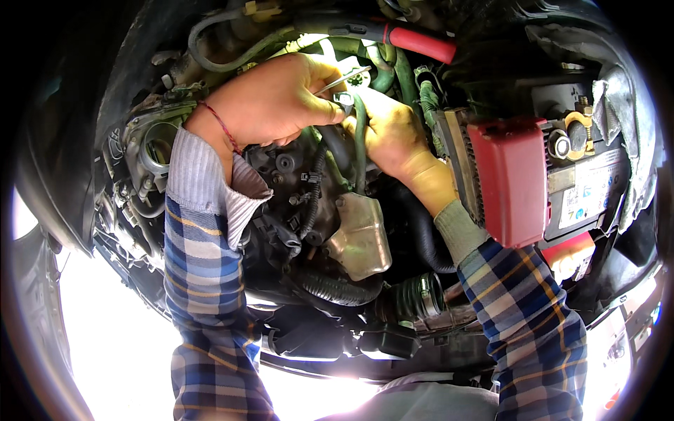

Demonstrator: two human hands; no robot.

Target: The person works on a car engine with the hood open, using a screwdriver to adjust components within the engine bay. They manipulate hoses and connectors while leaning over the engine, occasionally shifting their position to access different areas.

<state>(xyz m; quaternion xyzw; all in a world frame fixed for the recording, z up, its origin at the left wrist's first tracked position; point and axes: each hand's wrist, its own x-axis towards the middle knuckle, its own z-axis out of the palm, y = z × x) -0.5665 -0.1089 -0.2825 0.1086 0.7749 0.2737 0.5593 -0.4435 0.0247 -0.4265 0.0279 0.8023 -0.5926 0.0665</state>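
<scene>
Both my hands work deep in a car's engine bay. My left hand (274,102) is closed around a thin metal tool (342,80), its tip pointing right toward a small clamp on a hose. My right hand (394,133) grips a dark green hose (359,151) just beside that tip. The two hands almost touch. A red thread circles my left wrist. Both arms wear blue and yellow checked sleeves.
A car battery (586,186) with a red terminal cover (511,179) sits to the right. A red-sleeved cable (421,43) runs along the top. A metal heat shield (359,238) and ribbed black hoses (337,288) lie below my hands. A round throttle opening (158,151) is at left.
</scene>
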